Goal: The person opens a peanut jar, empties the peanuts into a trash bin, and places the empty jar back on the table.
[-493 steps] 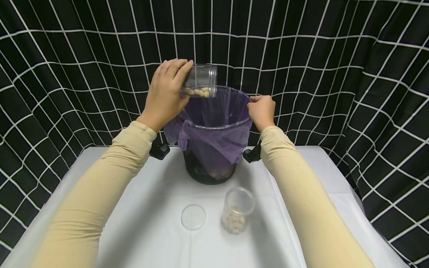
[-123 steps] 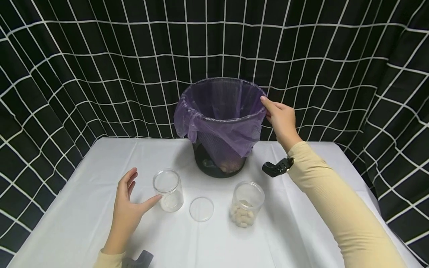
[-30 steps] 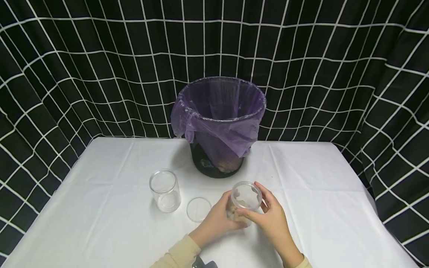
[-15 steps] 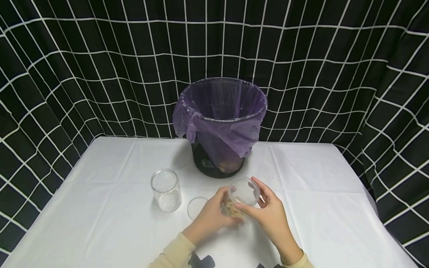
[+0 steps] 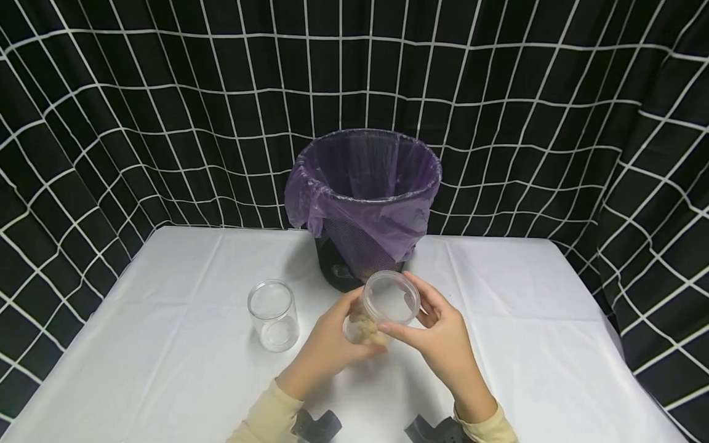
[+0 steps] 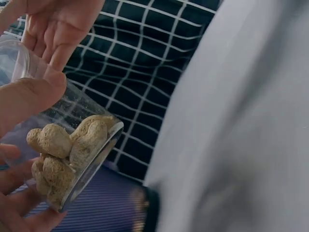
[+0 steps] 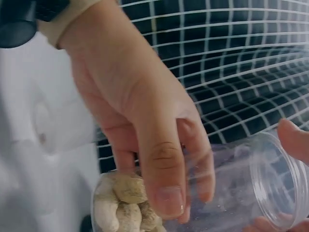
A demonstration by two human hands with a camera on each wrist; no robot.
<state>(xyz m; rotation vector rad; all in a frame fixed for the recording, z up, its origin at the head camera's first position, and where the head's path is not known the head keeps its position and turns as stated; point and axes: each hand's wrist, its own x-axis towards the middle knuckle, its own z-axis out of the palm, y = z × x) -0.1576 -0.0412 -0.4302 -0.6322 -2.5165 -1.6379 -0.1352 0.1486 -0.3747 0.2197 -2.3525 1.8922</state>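
Both hands are on the clear plastic jar with peanuts in the bottom, lifted off the white tablecloth and tipped so its long axis leans away from the person, open mouth pointing up and toward the far side. The left hand is wrapped around the lower part where the peanuts in their shells sit, thumb pressed on the wall. The right hand pinches the rim near the mouth, fingers curled around it.

What matters here: the black mesh bin lined with a purple plastic bag stands straight beyond the jar on the far side, and its rim is higher than the jar mouth. So the jar is low and just in front of the bin, mouth already aimed that way.

Over on the left, an empty clear plastic jar stands upright on the cloth, well apart from both hands.
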